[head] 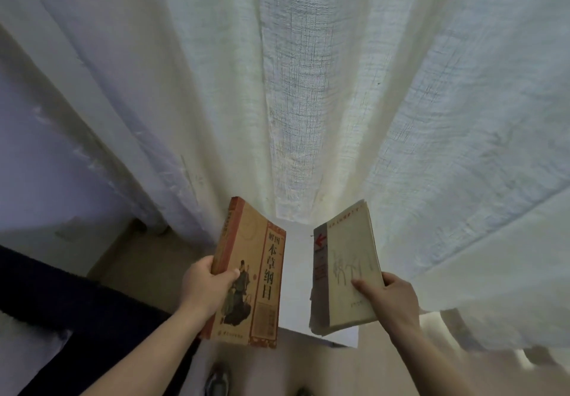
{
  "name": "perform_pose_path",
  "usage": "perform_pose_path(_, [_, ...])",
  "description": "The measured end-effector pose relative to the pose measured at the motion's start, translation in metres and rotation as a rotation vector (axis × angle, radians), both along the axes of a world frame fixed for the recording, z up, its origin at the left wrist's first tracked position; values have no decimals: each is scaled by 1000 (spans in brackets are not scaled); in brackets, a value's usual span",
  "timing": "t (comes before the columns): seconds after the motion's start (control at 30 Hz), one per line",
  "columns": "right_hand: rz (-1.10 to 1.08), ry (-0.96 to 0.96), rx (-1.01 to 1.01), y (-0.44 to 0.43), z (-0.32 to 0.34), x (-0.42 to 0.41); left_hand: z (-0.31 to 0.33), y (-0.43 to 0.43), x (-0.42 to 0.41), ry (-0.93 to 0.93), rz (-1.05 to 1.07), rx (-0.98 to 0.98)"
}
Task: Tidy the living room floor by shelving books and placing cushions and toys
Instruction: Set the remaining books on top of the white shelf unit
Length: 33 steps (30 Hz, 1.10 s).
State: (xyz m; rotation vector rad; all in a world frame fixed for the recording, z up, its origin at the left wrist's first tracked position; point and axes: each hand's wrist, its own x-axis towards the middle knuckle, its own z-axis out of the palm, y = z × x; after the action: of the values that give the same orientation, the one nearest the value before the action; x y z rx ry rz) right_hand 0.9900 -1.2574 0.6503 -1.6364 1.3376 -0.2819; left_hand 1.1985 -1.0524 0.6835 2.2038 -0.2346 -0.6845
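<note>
Low at seven o'clock, my left hand [205, 284] grips a tan book [249, 275] along its spine edge, thumb across the cover and fingers curled behind. At five o'clock my right hand [390, 295] pinches a pale book [348, 275] near its lower corner, thumb on the cover, the other fingers underneath. Both books are held in the air, tilted, covers toward the camera, with a clear gap between them. Through that gap, at six o'clock, a white surface [296, 272] shows; I cannot tell whether it is a shelf top, a box or a low table. A curtain [293, 87] fills the view from nine o'clock round to three. A dark blue mass [46, 287] lies at eight o'clock, with bare floor [148, 260] beside it.

I judge this to be the book-shelving step, two books in hand and being carried. No shelf is in view, so the next move calls for turning the head to find one, then setting the books in upright, one at a time. No cushions or toys are in view.
</note>
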Motion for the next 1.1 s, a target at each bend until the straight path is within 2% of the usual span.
perform_pose_path(0.3, [-202, 26, 17, 43, -37, 37, -36, -11, 78, -44, -234, 30])
perform_pose_path(0.5, [-217, 7, 8, 57, -71, 42, -77, -13, 96, -17, -249, 50])
perform_pose_path(0.73, [-247, 2, -7, 45, -127, 26, -143, -25, 79, 44, -220, 20])
perform_pose_path(1.1, [-339, -169, -82, 32, -223, 26, -250, -44, 79, 109, -223, -130])
